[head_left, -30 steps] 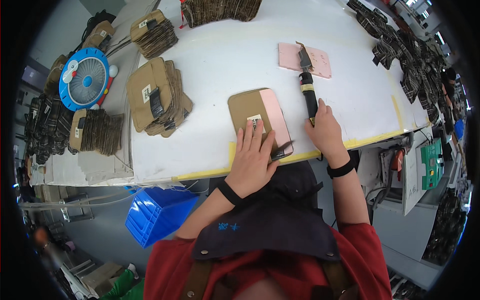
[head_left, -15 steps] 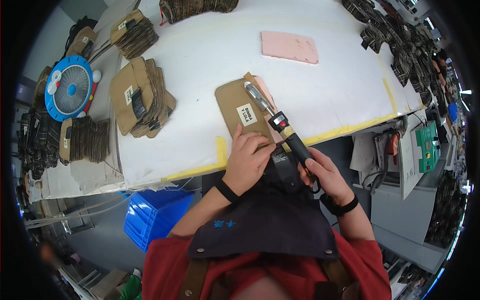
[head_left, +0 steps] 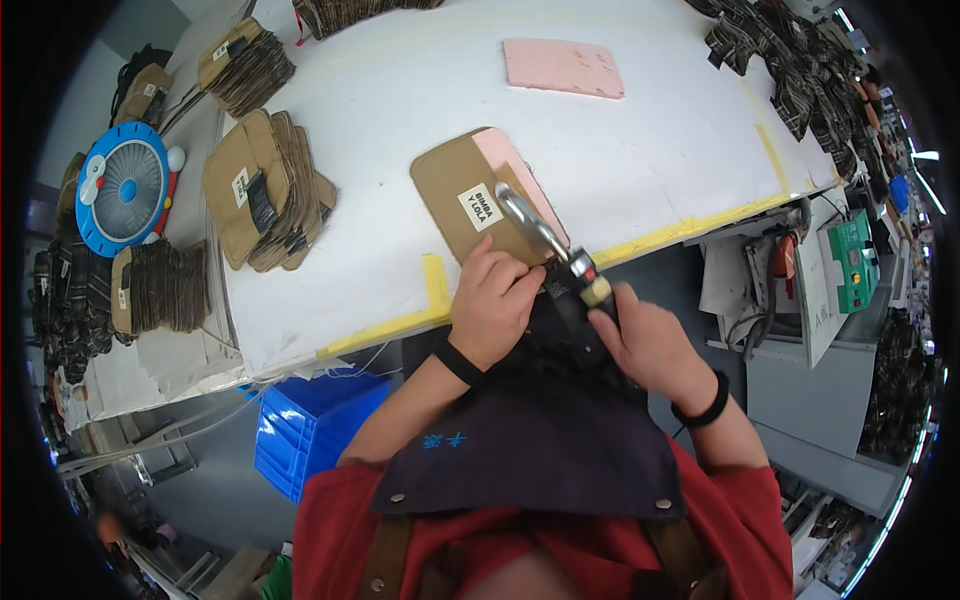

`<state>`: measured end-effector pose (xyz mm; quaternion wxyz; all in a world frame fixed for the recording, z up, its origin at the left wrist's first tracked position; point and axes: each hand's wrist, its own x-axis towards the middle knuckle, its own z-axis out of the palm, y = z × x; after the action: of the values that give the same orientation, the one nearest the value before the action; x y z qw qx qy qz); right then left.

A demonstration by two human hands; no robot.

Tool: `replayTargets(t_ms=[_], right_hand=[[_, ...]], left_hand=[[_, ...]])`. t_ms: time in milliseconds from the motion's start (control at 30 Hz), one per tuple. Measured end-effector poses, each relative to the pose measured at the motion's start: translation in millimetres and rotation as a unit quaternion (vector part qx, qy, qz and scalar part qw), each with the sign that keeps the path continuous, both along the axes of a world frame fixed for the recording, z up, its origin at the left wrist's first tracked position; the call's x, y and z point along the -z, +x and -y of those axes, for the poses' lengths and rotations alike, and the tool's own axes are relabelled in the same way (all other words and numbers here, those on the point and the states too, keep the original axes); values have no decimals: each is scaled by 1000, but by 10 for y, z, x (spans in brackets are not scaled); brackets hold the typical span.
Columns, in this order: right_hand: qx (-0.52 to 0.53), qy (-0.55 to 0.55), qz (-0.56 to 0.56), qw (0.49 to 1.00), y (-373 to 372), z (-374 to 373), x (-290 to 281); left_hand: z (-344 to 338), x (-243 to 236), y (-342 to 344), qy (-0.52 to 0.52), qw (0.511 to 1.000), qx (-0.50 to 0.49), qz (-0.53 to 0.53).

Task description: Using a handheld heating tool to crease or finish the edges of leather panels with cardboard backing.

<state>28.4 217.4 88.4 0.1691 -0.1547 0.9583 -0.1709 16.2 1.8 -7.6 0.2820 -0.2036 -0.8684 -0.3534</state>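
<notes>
A brown fabric panel (head_left: 440,185) with a white label (head_left: 480,207) lies near the table's front edge. Pink material (head_left: 505,150) shows along its right side, and a brown strip lies over part of that. My left hand (head_left: 492,300) is closed at the panel's lower edge, one finger flat on the fabric and the others bent over the edge. In my right hand (head_left: 645,340) is a black-handled tool (head_left: 597,290) with a red button and a bent shiny metal nose. The nose is over the panel's right part; whether it touches is unclear.
Stacks of brown panels (head_left: 240,190) stand at the left, near a blue fan (head_left: 125,190). A pink board (head_left: 563,68) lies farther back. Dark striped pieces (head_left: 790,90) are heaped at the right. Below are a blue crate (head_left: 300,435) and a green control box (head_left: 852,262).
The tool's nose has come lower and turned on the panel, blurring at the handle. The brown strip has shifted down, baring more pink at the top. My left hand stays at the panel's edge.
</notes>
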Motion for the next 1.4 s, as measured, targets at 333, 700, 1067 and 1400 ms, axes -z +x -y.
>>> replayTargets(t_ms=[333,700,1067,1400], right_hand=[[-18,-36,-96,995,-436,421,86],[11,20,19,1000,96,120,-140],[-39,-55,-103,992,-979,615,151],[3,-33,-16,999,-178,267,51]], left_hand=[[-26,-42,7,-7,1000,-4,-20],[-5,-37,23,-2,1000,-15,-15],[-53,-33,-15,6,1000,-12,-25],[-3,-10,4,5,1000,-6,-25]])
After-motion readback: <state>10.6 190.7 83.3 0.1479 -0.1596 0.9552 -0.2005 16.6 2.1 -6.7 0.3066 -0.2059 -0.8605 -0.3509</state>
